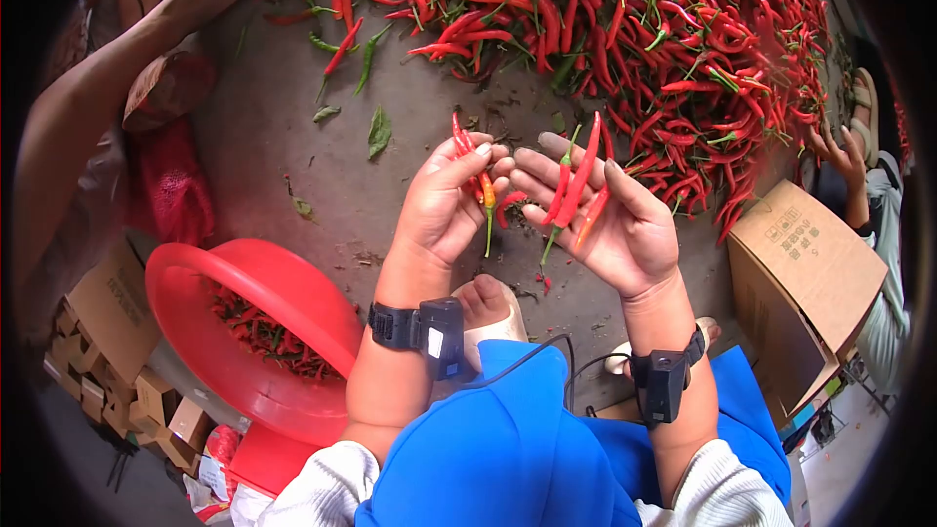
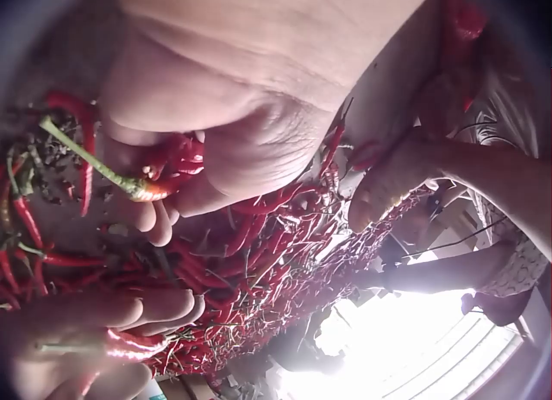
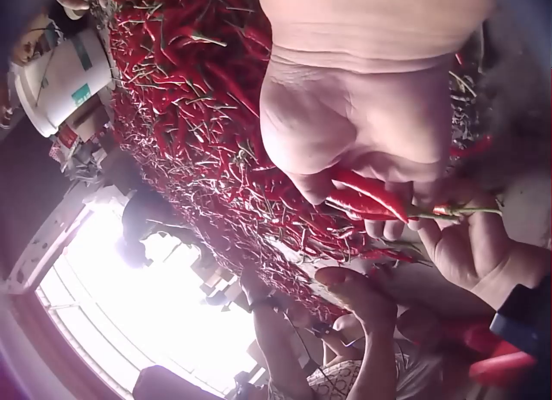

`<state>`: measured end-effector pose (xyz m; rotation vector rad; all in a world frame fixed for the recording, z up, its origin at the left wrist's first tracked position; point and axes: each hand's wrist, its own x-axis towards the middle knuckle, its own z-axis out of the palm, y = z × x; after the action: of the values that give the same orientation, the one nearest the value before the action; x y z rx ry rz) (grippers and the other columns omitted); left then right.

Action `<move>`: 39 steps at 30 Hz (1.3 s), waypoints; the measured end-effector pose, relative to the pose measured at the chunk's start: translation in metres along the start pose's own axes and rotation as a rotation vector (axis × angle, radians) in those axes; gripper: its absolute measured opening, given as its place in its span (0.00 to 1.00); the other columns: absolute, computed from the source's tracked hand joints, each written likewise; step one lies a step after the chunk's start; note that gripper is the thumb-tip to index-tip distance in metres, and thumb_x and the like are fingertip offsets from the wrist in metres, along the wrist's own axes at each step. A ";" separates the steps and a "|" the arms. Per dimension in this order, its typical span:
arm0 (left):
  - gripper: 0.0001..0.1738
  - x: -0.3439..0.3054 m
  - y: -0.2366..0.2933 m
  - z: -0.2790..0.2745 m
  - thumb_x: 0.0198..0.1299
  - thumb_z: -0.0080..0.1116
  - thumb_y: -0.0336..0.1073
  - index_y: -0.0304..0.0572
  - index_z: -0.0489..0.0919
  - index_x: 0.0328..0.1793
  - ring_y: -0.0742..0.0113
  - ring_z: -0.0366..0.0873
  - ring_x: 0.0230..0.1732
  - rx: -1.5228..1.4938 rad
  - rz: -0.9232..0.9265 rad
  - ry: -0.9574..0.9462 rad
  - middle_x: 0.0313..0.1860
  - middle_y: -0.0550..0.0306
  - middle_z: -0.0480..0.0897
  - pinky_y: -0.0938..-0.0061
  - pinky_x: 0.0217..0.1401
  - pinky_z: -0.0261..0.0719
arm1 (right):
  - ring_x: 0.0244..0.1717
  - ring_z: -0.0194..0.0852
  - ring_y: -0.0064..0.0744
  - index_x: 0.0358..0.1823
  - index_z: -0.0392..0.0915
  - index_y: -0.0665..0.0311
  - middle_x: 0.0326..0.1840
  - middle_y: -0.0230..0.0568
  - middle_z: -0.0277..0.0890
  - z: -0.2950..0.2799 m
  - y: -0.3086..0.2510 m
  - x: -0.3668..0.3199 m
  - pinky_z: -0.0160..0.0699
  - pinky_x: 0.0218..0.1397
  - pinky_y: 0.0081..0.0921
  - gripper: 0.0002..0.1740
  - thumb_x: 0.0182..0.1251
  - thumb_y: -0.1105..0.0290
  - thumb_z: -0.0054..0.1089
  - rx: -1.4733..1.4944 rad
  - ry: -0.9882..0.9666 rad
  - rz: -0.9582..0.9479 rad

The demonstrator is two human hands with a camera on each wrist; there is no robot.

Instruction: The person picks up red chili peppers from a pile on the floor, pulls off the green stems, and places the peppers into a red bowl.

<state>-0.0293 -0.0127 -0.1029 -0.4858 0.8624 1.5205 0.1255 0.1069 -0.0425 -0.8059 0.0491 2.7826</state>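
Left hand (image 1: 439,197): thumb and fingers pinch red chilies (image 1: 472,164), near side of chili pile (image 1: 625,29). Right hand (image 1: 620,229): palm up, fingers slightly spread, chilies (image 1: 582,176) lying across. Only head view shows red basin (image 1: 256,304); only right wrist view, white bucket (image 3: 65,79) beyond pile.

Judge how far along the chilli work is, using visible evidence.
Partly done, it seems: the red basin contains a batch of chillies. In hand, the left hand pinches a few chillies, and the right hand carries others across its fingers. Most looks left: the large heap on the floor far outspreads the basin's batch. Whether that batch is finished, I cannot tell.
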 end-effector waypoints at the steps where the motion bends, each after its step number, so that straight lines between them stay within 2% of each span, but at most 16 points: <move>1: 0.11 0.000 0.000 -0.001 0.66 0.54 0.28 0.38 0.72 0.53 0.62 0.82 0.44 -0.003 0.009 0.008 0.44 0.49 0.81 0.73 0.45 0.84 | 0.73 0.58 0.52 0.73 0.52 0.73 0.73 0.61 0.56 0.000 -0.001 0.000 0.62 0.72 0.45 0.32 0.77 0.58 0.39 -0.025 0.007 -0.005; 6: 0.13 -0.004 0.003 0.013 0.67 0.56 0.35 0.38 0.72 0.54 0.62 0.82 0.46 0.120 0.014 -0.007 0.46 0.50 0.81 0.71 0.49 0.82 | 0.62 0.75 0.44 0.66 0.62 0.73 0.64 0.57 0.70 0.000 -0.001 -0.002 0.78 0.61 0.34 0.23 0.74 0.71 0.49 -0.297 0.139 -0.040; 9: 0.14 -0.005 -0.001 0.017 0.68 0.55 0.38 0.38 0.72 0.54 0.64 0.81 0.47 0.087 -0.062 -0.098 0.47 0.51 0.80 0.70 0.50 0.81 | 0.60 0.76 0.45 0.65 0.62 0.71 0.64 0.58 0.69 -0.001 0.006 0.002 0.80 0.59 0.35 0.23 0.74 0.68 0.51 -0.507 0.148 -0.076; 13: 0.15 -0.009 -0.003 0.023 0.69 0.53 0.41 0.39 0.74 0.54 0.65 0.80 0.47 0.050 -0.138 -0.112 0.45 0.54 0.80 0.67 0.50 0.80 | 0.63 0.73 0.36 0.60 0.66 0.70 0.60 0.51 0.74 0.012 0.011 -0.001 0.70 0.66 0.31 0.18 0.75 0.68 0.49 -1.051 0.266 -0.126; 14: 0.15 -0.006 -0.005 0.016 0.69 0.52 0.41 0.40 0.74 0.54 0.65 0.79 0.47 0.051 -0.123 -0.096 0.43 0.55 0.80 0.67 0.49 0.80 | 0.58 0.73 0.26 0.56 0.71 0.69 0.54 0.37 0.77 0.013 0.012 -0.004 0.72 0.60 0.25 0.15 0.75 0.68 0.48 -0.997 0.259 -0.183; 17: 0.15 -0.007 0.000 0.015 0.70 0.52 0.42 0.40 0.75 0.53 0.67 0.79 0.42 0.152 -0.044 -0.071 0.39 0.57 0.80 0.70 0.45 0.80 | 0.57 0.75 0.32 0.55 0.70 0.69 0.54 0.45 0.77 0.004 0.003 -0.009 0.72 0.61 0.27 0.14 0.75 0.68 0.47 -0.764 0.274 -0.288; 21: 0.14 -0.009 0.025 0.002 0.70 0.53 0.42 0.40 0.75 0.53 0.71 0.76 0.31 0.183 -0.087 -0.178 0.32 0.62 0.77 0.77 0.36 0.76 | 0.56 0.77 0.42 0.57 0.67 0.68 0.56 0.54 0.76 -0.012 -0.014 -0.023 0.78 0.58 0.35 0.15 0.74 0.69 0.48 -0.605 0.386 -0.165; 23: 0.18 -0.011 0.024 0.004 0.59 0.66 0.41 0.41 0.76 0.51 0.74 0.73 0.27 0.482 0.014 -0.110 0.30 0.65 0.76 0.83 0.32 0.71 | 0.58 0.76 0.49 0.58 0.66 0.69 0.57 0.58 0.74 -0.018 -0.018 -0.028 0.78 0.59 0.40 0.15 0.74 0.70 0.46 -0.443 0.364 -0.145; 25: 0.22 -0.012 0.007 0.017 0.52 0.72 0.40 0.42 0.77 0.49 0.75 0.73 0.28 0.999 0.231 0.084 0.30 0.66 0.76 0.82 0.32 0.71 | 0.60 0.74 0.52 0.58 0.68 0.69 0.58 0.59 0.74 -0.024 -0.021 -0.033 0.76 0.62 0.42 0.16 0.74 0.69 0.44 -0.205 0.273 -0.142; 26: 0.25 -0.015 0.007 0.022 0.42 0.77 0.39 0.40 0.78 0.45 0.75 0.75 0.32 1.354 0.278 0.050 0.29 0.65 0.75 0.79 0.35 0.72 | 0.63 0.70 0.55 0.59 0.70 0.70 0.61 0.61 0.72 -0.028 -0.022 -0.035 0.74 0.65 0.45 0.18 0.75 0.68 0.41 -0.121 0.249 -0.138; 27: 0.26 -0.018 0.004 0.030 0.39 0.78 0.38 0.40 0.78 0.44 0.67 0.79 0.34 1.664 0.308 -0.007 0.30 0.59 0.78 0.72 0.37 0.76 | 0.69 0.64 0.56 0.59 0.70 0.70 0.64 0.61 0.69 -0.032 -0.023 -0.035 0.68 0.69 0.48 0.20 0.76 0.64 0.39 -0.035 0.151 -0.137; 30: 0.19 -0.014 -0.021 0.023 0.41 0.73 0.36 0.44 0.79 0.40 0.49 0.78 0.36 2.022 0.399 -0.062 0.33 0.53 0.79 0.60 0.38 0.76 | 0.70 0.62 0.57 0.62 0.69 0.72 0.66 0.63 0.66 -0.032 -0.027 -0.037 0.62 0.73 0.49 0.26 0.77 0.56 0.37 0.074 0.053 -0.133; 33: 0.15 -0.010 -0.033 0.014 0.43 0.71 0.35 0.44 0.79 0.38 0.49 0.78 0.36 2.031 0.463 0.032 0.32 0.54 0.78 0.59 0.38 0.76 | 0.71 0.61 0.57 0.64 0.67 0.73 0.67 0.63 0.65 -0.025 -0.032 -0.038 0.61 0.73 0.49 0.30 0.77 0.53 0.37 0.061 -0.009 -0.141; 37: 0.12 -0.010 -0.017 0.014 0.48 0.68 0.35 0.42 0.78 0.38 0.53 0.77 0.31 1.634 0.646 0.082 0.30 0.52 0.74 0.64 0.35 0.75 | 0.72 0.58 0.56 0.69 0.59 0.73 0.70 0.63 0.60 -0.023 -0.033 -0.042 0.62 0.73 0.48 0.31 0.78 0.54 0.36 0.039 0.029 -0.124; 38: 0.12 -0.006 -0.015 0.008 0.51 0.68 0.36 0.40 0.77 0.36 0.61 0.76 0.30 1.443 0.637 0.101 0.29 0.55 0.75 0.71 0.35 0.72 | 0.73 0.57 0.56 0.71 0.56 0.72 0.71 0.62 0.59 -0.023 -0.032 -0.042 0.62 0.73 0.47 0.30 0.78 0.56 0.37 0.014 0.040 -0.123; 39: 0.11 -0.006 -0.004 0.010 0.61 0.63 0.37 0.43 0.76 0.45 0.77 0.73 0.31 1.189 0.350 0.077 0.33 0.65 0.79 0.81 0.31 0.70 | 0.73 0.56 0.56 0.71 0.56 0.72 0.71 0.62 0.58 -0.025 -0.032 -0.042 0.61 0.73 0.48 0.30 0.78 0.56 0.37 0.014 0.024 -0.128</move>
<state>-0.0227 -0.0095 -0.0930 0.5060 1.7660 1.0221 0.1806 0.1264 -0.0398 -0.8090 0.0197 2.6500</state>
